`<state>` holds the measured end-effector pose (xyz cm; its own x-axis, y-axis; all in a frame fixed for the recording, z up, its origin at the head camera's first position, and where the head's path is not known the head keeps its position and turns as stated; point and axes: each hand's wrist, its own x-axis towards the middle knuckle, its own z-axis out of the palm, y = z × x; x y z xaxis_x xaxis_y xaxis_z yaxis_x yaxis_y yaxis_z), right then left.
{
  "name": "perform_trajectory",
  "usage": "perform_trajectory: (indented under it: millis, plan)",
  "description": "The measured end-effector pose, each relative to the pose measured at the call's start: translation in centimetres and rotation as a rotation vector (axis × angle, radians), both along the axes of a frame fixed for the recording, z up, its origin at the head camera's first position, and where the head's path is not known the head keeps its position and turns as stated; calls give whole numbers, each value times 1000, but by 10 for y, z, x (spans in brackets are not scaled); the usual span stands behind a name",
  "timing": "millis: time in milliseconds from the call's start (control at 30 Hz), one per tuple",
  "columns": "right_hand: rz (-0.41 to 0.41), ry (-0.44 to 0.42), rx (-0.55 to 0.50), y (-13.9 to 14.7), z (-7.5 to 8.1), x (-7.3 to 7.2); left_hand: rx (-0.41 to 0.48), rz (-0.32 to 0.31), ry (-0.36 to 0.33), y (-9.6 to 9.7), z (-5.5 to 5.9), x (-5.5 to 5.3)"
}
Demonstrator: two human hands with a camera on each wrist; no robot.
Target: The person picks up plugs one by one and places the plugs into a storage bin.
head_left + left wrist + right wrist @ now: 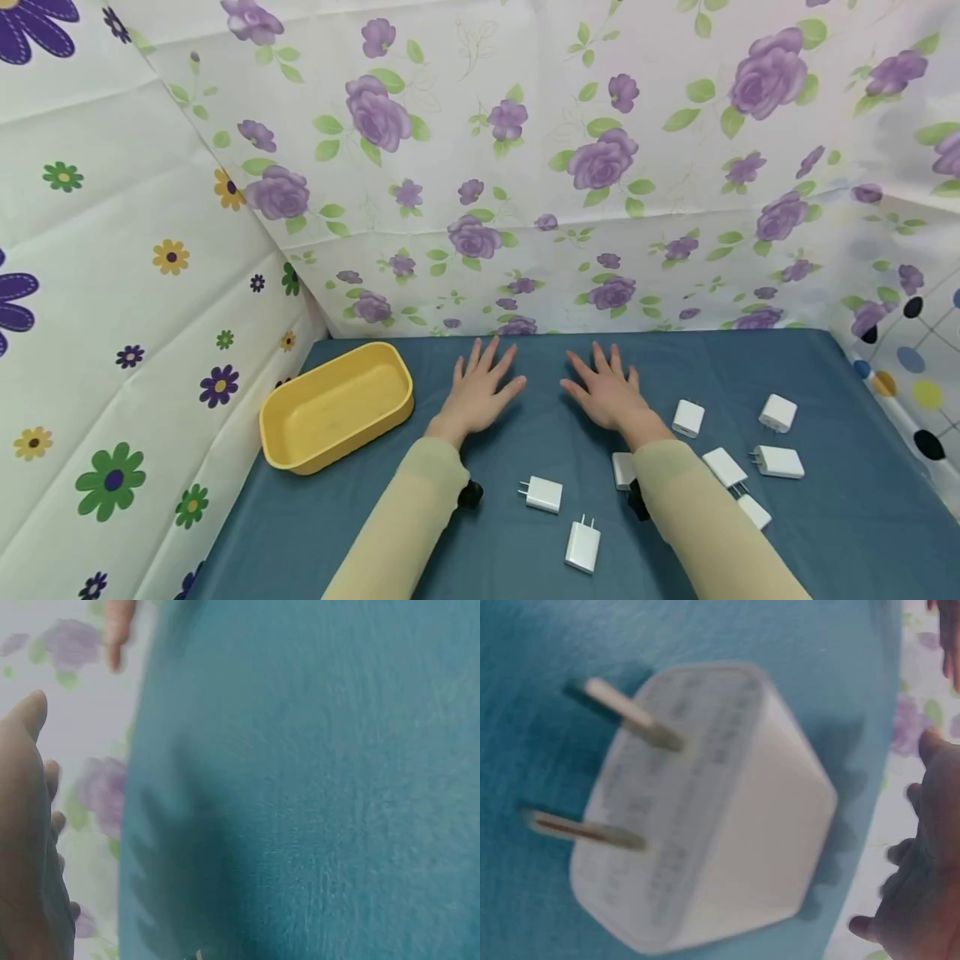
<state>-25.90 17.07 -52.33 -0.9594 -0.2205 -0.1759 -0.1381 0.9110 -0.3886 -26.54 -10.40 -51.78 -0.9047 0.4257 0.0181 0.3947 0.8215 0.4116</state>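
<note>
My left hand (pixel 477 396) is spread over the blue cloth near the table's far edge, holding nothing. Across from it, the right hand (pixel 611 396) has its fingers spread too, with nothing in its grasp. A white plug-in charger (pixel 622 472) lies partly hidden beside the right wrist; a charger (pixel 712 810) with two metal prongs fills much of the right wrist view. Another charger (pixel 687 418) lies just right of the right hand. Nearer the front are a charger (pixel 542 494) with prongs pointing left and one (pixel 582 546) with prongs pointing away from me.
A yellow plastic basket (pixel 337 447) stands at the back left, beside the left hand. Several more chargers lie to the right, among them one (pixel 778 413) and another (pixel 778 462); the right sleeve partly covers one (pixel 753 512). Flowered sheets (pixel 465 167) hang behind and beside the table.
</note>
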Motion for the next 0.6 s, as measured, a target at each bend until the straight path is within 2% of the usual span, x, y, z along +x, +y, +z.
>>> perform_trajectory:
  millis: [200,333,467,600]
  plan:
    - [52,15,-84,0,12,10,214,-14,-16,-18,18,25]
    - [66,41,-168,2,17,21,365,-15,1,-40,28,46]
    - [54,79,-267,10,21,35,486,-4,71,-69,37,65]
    - [36,109,-344,20,22,47,548,79,179,-102,42,77]
